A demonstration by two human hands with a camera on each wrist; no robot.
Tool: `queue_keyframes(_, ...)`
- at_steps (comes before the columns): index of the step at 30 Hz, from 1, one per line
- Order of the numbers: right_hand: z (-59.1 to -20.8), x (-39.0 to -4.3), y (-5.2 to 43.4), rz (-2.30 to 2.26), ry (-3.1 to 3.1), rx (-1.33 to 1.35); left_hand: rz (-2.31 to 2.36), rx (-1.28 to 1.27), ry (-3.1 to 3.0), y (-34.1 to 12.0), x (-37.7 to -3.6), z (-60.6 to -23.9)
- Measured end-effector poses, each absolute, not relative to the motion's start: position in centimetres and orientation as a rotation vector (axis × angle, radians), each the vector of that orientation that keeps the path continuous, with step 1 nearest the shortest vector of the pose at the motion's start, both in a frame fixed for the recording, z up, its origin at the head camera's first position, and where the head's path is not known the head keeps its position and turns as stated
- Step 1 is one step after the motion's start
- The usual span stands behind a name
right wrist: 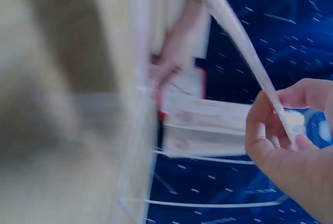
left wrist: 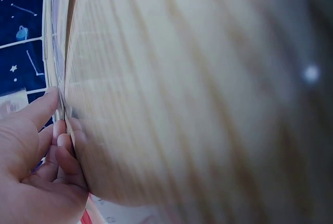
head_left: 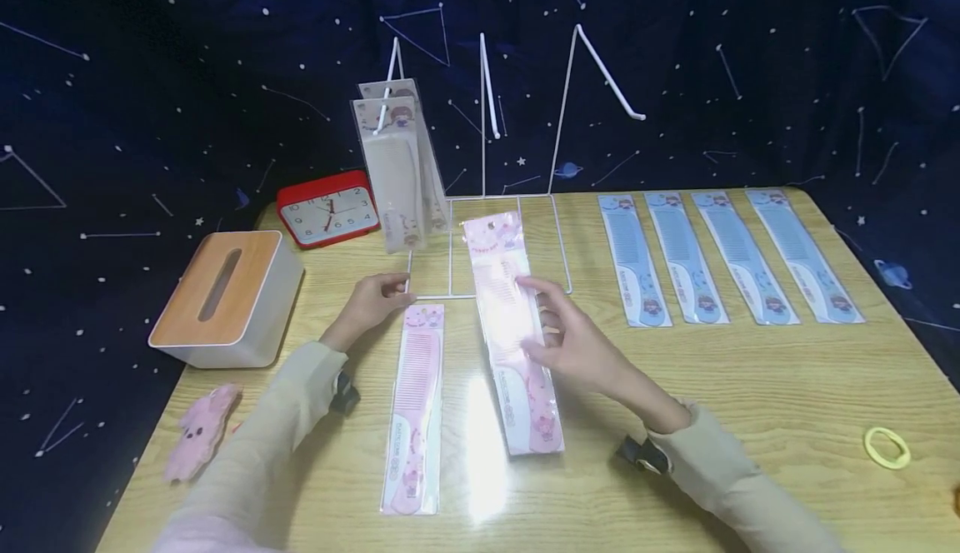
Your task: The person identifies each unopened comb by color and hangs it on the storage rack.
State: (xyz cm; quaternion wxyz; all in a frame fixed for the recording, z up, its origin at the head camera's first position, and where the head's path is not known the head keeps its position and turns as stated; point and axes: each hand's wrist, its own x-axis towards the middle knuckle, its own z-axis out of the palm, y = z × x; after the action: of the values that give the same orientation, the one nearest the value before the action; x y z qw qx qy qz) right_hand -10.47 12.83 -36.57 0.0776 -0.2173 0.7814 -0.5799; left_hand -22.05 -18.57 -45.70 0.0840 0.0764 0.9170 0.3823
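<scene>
On the wooden table (head_left: 750, 403) stands a white wire rack (head_left: 483, 120) with three hooks. Cream combs in clear packs (head_left: 393, 170) hang from its left hook. My right hand (head_left: 536, 311) pinches a pink comb in a clear pack (head_left: 498, 286) by its right edge, in front of the rack. In the right wrist view the right hand's (right wrist: 283, 115) thumb and fingers pinch the pack's clear edge (right wrist: 234, 31). My left hand (head_left: 382, 293) grips the rack's base wire at its front left corner, and in the blurred left wrist view the left hand (left wrist: 61, 122) is curled there. A second pink comb pack (head_left: 414, 403) lies flat below it.
Several blue comb packs (head_left: 731, 257) lie side by side at the back right. A red clock (head_left: 328, 207) and a wood-topped tissue box (head_left: 225, 299) stand at the left. A pink plush (head_left: 198, 428) lies at the left edge, and a yellow hair tie (head_left: 887, 446) at the right.
</scene>
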Motion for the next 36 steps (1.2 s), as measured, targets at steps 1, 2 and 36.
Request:
queue_keyframes(1,-36.0,-10.7,12.9,-1.811,2.311,-0.676,1.145,0.231,2.737,-18.6,-22.1,-45.8)
queue_keyframes(2,-35.4,-10.8,12.9,-1.867,2.298,-0.708,1.149,0.231,2.737,-18.6,-22.1,-45.9)
queue_keyframes(36,-32.7,-15.8,11.9,-2.009,2.474,-0.793,1.189,0.159,2.712,-18.5,-22.3,-45.8)
